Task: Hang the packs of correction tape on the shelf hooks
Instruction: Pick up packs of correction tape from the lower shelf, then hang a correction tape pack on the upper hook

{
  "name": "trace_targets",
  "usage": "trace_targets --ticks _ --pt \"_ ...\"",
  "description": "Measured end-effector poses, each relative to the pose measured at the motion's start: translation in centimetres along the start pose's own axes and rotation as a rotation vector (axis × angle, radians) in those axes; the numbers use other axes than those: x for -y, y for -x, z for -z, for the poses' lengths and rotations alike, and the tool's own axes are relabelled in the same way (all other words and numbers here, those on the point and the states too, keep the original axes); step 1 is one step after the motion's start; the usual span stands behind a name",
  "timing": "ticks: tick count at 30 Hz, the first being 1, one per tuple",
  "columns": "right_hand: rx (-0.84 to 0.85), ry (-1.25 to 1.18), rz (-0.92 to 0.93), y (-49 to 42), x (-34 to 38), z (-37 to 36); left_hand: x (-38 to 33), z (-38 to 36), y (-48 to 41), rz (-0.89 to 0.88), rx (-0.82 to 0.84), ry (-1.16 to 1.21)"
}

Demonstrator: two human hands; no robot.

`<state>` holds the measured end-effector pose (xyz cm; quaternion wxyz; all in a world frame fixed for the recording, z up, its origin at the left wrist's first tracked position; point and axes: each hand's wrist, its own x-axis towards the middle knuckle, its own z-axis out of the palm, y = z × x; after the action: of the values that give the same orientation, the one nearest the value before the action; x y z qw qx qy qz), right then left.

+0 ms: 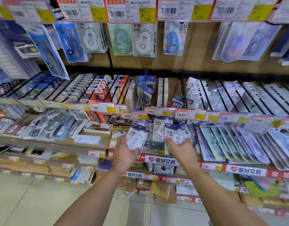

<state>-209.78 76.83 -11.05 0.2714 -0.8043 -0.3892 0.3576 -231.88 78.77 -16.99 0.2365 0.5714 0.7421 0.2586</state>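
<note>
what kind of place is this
Most likely a stationery shop aisle. Packs hang in rows on black shelf hooks, price tags with barcodes line the rails, and the left hand and right hand each hold a pack of correction tape.

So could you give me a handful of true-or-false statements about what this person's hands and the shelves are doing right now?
1. The left hand holds a pack of correction tape. True.
2. The right hand is empty. False: it holds a second pack, much like the first.
3. Both packs are already hung on hooks. False: both are in the hands, in front of the shelf and below the yellow price tags.
4. Similar white tape packs hang on the top row. True.
5. The black hooks in the middle row are all bare. False: most carry hanging packets.
</note>
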Motion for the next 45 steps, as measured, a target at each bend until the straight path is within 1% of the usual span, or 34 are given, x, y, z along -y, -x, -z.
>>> trace_targets --ticks 4,7,10,12,18,23,26,29,31,33,38,41,45 --pt "-0.019 -0.033 -0.025 2.0 -2.1 0.3 0.8 0.1 2.9 0.017 -0.028 0.037" --pt "-0.031 -0.05 -0.036 3.8 -3.8 0.3 0.9 0.1 6.1 0.042 -0.03 0.112" --pt "-0.021 -0.087 -0.048 5.3 -4.8 0.1 0.4 0.4 9.0 0.027 -0.039 0.159" --pt "0.002 -0.121 -0.056 6.0 -4.6 0.6 -0.1 0.8 10.2 0.018 -0.048 0.177" --pt "0.084 -0.285 0.023 7.5 -3.3 1.4 -1.3 2.2 11.9 -0.027 -0.11 0.219" --pt "-0.011 -0.349 0.072 9.1 -2.0 1.4 -1.0 3.7 13.0 -0.068 -0.186 0.315" --pt "-0.056 -0.388 0.101 10.3 -1.0 1.1 -0.9 5.3 13.2 -0.047 -0.227 0.363" --pt "-0.074 -0.372 0.131 11.3 0.5 0.6 -0.8 7.4 12.6 -0.04 -0.239 0.366" --pt "-0.04 -0.378 0.143 12.1 2.1 0.2 -0.9 9.0 12.0 -0.065 -0.242 0.391" --pt "0.005 -0.439 0.16 12.6 3.5 -0.1 -0.8 10.8 11.3 -0.091 -0.237 0.408" --pt "0.064 -0.519 0.289 13.7 7.5 -0.6 0.5 15.1 9.3 -0.169 -0.274 0.393" --pt "0.136 -0.622 0.306 14.4 10.6 -1.2 1.2 17.6 8.5 -0.201 -0.251 0.408" --pt "0.14 -0.701 0.318 15.6 14.8 -2.1 2.0 20.5 7.2 -0.25 -0.245 0.434"
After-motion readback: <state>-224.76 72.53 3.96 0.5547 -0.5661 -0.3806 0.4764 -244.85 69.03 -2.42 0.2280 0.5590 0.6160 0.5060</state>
